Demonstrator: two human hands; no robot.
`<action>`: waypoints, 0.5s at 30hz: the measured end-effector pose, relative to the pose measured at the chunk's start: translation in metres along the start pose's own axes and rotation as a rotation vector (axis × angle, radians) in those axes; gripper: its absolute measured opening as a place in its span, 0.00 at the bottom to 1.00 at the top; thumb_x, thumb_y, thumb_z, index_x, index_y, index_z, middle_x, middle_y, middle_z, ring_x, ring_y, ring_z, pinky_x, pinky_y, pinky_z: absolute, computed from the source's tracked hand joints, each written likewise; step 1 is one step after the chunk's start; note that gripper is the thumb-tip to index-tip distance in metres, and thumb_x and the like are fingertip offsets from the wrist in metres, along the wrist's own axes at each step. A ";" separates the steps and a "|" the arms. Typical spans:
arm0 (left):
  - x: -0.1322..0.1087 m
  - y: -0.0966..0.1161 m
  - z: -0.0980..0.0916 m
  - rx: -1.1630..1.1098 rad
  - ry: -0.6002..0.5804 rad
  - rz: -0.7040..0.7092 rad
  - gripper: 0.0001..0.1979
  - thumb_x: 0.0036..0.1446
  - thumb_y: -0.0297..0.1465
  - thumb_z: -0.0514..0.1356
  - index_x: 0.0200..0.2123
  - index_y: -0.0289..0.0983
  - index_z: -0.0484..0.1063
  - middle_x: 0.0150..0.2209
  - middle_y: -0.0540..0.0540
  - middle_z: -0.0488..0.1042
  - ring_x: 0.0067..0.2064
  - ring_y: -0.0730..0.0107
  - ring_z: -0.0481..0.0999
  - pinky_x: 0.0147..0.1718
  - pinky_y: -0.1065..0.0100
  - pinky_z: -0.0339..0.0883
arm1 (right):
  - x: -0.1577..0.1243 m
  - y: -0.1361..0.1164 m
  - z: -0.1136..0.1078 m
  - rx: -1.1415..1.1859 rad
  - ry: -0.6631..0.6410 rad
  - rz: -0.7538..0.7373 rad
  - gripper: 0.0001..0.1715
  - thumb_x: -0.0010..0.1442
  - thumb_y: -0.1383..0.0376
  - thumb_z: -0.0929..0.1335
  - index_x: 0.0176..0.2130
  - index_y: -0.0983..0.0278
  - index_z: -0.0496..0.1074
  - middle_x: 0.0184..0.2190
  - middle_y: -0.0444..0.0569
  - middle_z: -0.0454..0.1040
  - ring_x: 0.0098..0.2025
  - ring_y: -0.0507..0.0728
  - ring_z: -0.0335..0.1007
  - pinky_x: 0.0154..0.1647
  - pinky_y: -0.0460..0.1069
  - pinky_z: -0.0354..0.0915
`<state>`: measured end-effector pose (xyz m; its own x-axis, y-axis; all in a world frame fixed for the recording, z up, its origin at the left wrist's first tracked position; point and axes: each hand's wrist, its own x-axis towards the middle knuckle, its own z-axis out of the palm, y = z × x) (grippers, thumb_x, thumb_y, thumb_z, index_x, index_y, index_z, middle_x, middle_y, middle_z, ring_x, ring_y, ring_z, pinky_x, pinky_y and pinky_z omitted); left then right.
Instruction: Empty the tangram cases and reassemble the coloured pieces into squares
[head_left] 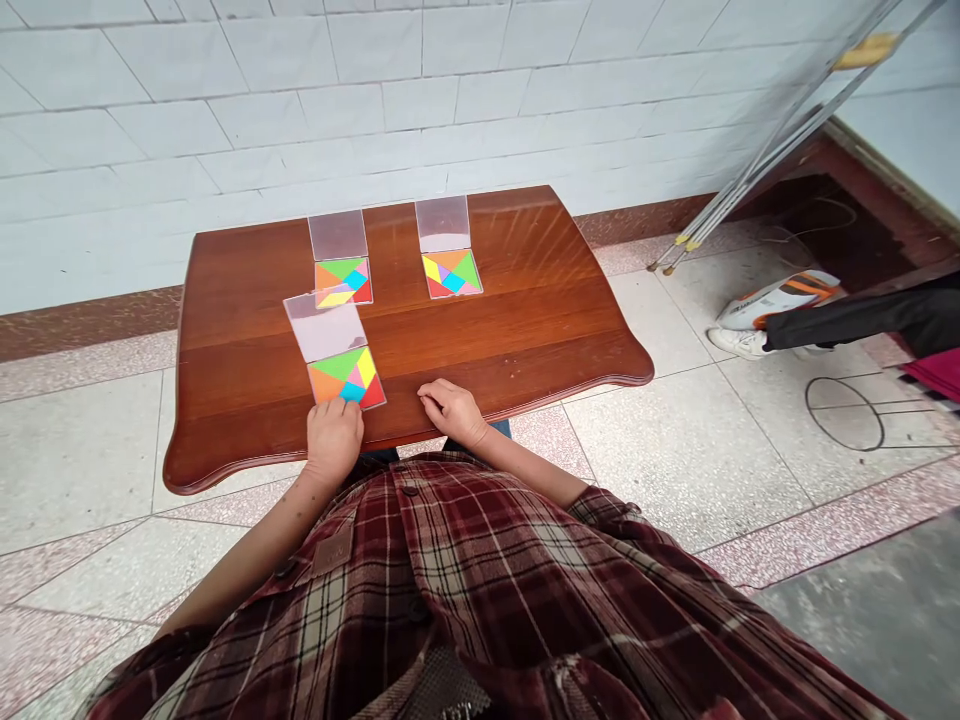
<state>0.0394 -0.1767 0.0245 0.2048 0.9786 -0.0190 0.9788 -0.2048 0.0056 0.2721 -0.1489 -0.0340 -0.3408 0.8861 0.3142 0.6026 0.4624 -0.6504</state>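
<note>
Of two hands at the worktop, the left hand has its fingers curled against the near edge of the near tangram case; whether it grips cannot be told. The right hand, loosely closed with nothing visible in it, rests right of that case. Three tangram cases lie lid-open: the near one, a second case just beyond it, partly overlapped by its clear lid, and a third case beyond it to the right.
</note>
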 end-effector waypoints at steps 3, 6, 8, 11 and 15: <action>0.004 -0.024 -0.002 0.011 0.001 -0.108 0.23 0.64 0.35 0.42 0.38 0.37 0.77 0.38 0.32 0.75 0.43 0.44 0.73 0.42 0.50 0.62 | -0.001 0.000 0.000 0.015 0.003 0.000 0.12 0.65 0.66 0.62 0.40 0.60 0.74 0.38 0.50 0.77 0.41 0.56 0.74 0.46 0.50 0.69; 0.010 -0.048 -0.005 0.000 0.017 -0.182 0.24 0.62 0.35 0.41 0.40 0.34 0.77 0.40 0.29 0.75 0.44 0.41 0.72 0.45 0.47 0.61 | -0.004 -0.002 0.000 0.028 0.005 -0.006 0.11 0.64 0.66 0.62 0.39 0.59 0.74 0.37 0.49 0.77 0.40 0.55 0.74 0.45 0.50 0.69; 0.017 -0.060 -0.011 -0.011 0.015 -0.227 0.23 0.61 0.35 0.43 0.41 0.33 0.77 0.41 0.29 0.75 0.45 0.41 0.72 0.47 0.46 0.61 | -0.005 -0.003 -0.001 0.075 0.005 -0.013 0.11 0.64 0.66 0.62 0.38 0.59 0.74 0.36 0.49 0.77 0.39 0.54 0.74 0.44 0.49 0.69; 0.042 -0.069 -0.024 -0.056 0.062 -0.247 0.22 0.59 0.36 0.46 0.44 0.33 0.75 0.41 0.31 0.75 0.45 0.43 0.73 0.50 0.47 0.62 | 0.006 0.008 -0.015 0.180 0.034 -0.009 0.10 0.63 0.65 0.62 0.38 0.61 0.74 0.35 0.49 0.77 0.38 0.54 0.74 0.44 0.49 0.69; 0.114 -0.071 -0.036 -0.211 0.157 -0.220 0.18 0.59 0.33 0.47 0.43 0.34 0.73 0.42 0.34 0.74 0.48 0.48 0.73 0.50 0.52 0.65 | 0.052 0.050 -0.058 0.102 0.136 0.195 0.10 0.60 0.66 0.64 0.40 0.62 0.73 0.38 0.50 0.77 0.41 0.56 0.73 0.48 0.52 0.68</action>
<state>-0.0073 -0.0499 0.0583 -0.0298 0.9933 0.1117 0.9742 0.0039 0.2257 0.3263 -0.0775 -0.0102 -0.1213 0.9576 0.2614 0.5693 0.2828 -0.7720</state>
